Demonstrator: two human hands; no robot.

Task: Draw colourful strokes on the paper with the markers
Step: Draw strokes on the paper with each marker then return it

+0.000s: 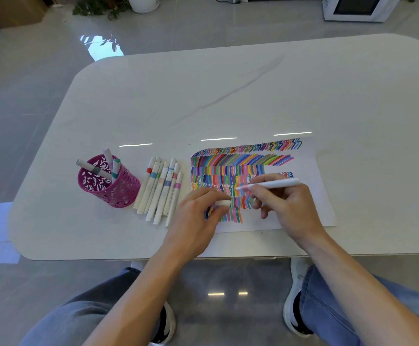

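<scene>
Drawing with a pink marker (pixel 270 185).
Right hand (pixel 287 208) grips it, left hand (pixel 198 216) pinches its cap (pixel 222 203); next, press tip onto paper (pixel 313 196).

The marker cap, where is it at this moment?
In the head view, the cap is pinched in the left hand, over the lower left part of the paper, just left of the right hand holding the marker.
</scene>
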